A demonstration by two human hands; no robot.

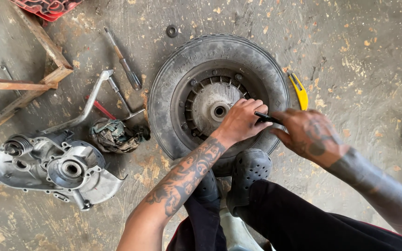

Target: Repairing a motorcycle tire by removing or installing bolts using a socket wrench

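Head view, both hands [243,122] [310,137] gripping black tool [267,117], wheel [217,97]

Matt black rubber tyre [177,74], dull grey metal hub [212,104], glossy yellow plastic lever [298,90], rough concrete floor [359,42].

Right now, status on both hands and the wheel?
Left hand pressed on wheel hub. Right hand gripping thin black tool at rim. Yellow-handled tool beside tyre, not in the way.
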